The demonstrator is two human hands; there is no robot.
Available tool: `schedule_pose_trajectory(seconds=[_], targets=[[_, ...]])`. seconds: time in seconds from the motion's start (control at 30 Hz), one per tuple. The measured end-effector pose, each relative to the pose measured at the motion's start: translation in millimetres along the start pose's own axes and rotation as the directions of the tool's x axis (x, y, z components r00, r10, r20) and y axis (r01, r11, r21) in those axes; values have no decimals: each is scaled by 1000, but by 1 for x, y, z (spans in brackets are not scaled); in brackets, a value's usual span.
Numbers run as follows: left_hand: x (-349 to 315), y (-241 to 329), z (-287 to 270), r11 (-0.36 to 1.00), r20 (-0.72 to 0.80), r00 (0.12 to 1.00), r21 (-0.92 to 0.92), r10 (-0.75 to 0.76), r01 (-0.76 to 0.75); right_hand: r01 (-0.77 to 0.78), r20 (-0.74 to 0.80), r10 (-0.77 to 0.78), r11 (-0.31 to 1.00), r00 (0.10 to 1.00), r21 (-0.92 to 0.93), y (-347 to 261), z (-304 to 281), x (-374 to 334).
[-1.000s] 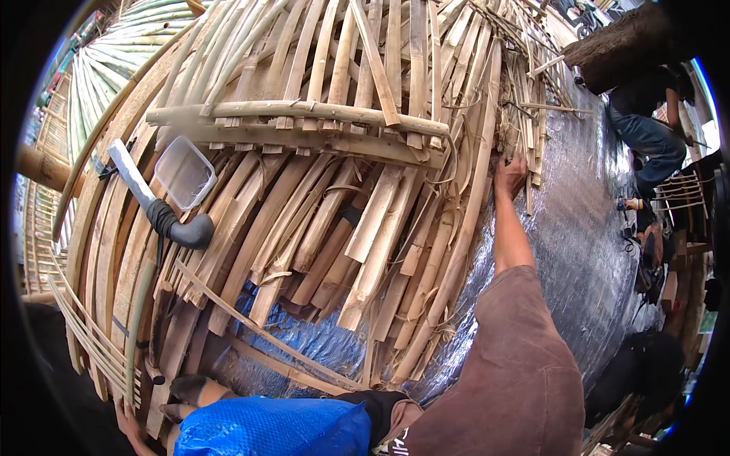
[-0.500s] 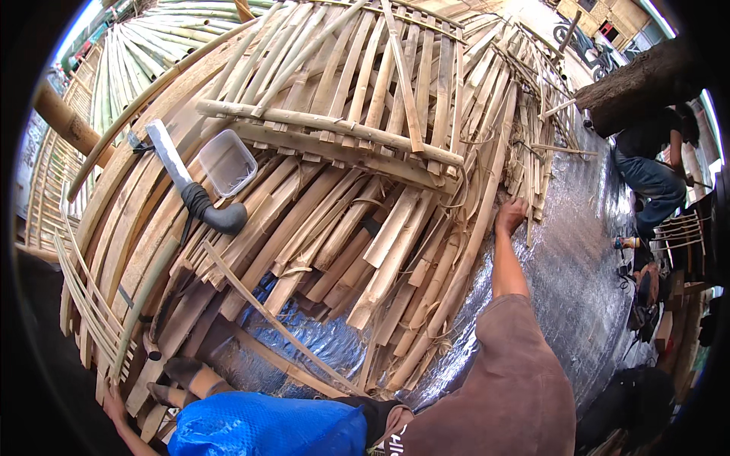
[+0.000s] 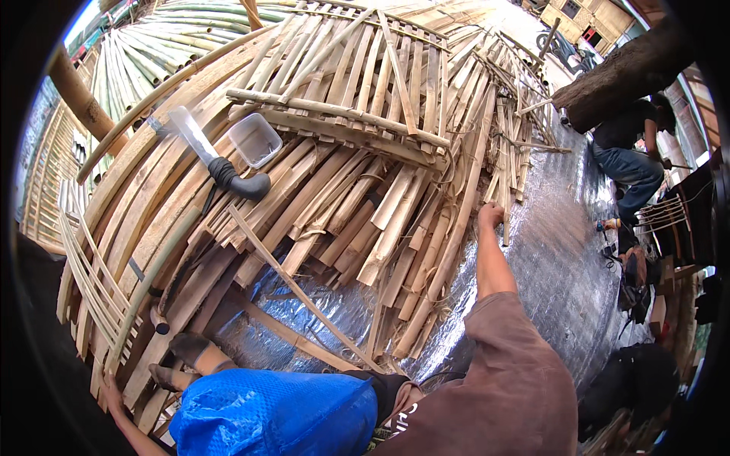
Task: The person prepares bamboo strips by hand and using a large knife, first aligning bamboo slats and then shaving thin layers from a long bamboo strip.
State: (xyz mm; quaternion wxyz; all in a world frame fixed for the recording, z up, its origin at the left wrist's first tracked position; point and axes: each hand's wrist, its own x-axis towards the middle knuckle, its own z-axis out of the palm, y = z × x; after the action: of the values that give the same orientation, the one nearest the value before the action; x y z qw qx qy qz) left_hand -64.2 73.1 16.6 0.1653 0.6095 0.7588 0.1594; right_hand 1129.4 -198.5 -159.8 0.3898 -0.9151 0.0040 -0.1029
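Though bare, right hand (image 3: 490,216) beside strips (image 3: 506,175)

Shiny silver floor sheeting (image 3: 559,205), thick dark post (image 3: 623,80) at right, tan building (image 3: 608,21) beyond, bright daylight.

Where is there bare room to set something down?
Widest: silver foil sheet, right of the tan bamboo pile and bare right hand. A smaller foil patch, crossed by long tan slats, borders the pile and blue plastic sheet. Crowded: around the translucent rectangular plastic tub.
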Motion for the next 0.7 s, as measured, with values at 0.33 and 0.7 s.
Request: schedule_pose_trajectory(seconds=[0.33,0.7], targets=[[12,-53,-16,994,-22,998,-94,-59,56,-121,156,165,958,974,-261,-103,-72,-7],[79,-96,-39,985,-89,996,-174,-8,-7,545,672,-42,624,739,-560,-243,-161,68]])
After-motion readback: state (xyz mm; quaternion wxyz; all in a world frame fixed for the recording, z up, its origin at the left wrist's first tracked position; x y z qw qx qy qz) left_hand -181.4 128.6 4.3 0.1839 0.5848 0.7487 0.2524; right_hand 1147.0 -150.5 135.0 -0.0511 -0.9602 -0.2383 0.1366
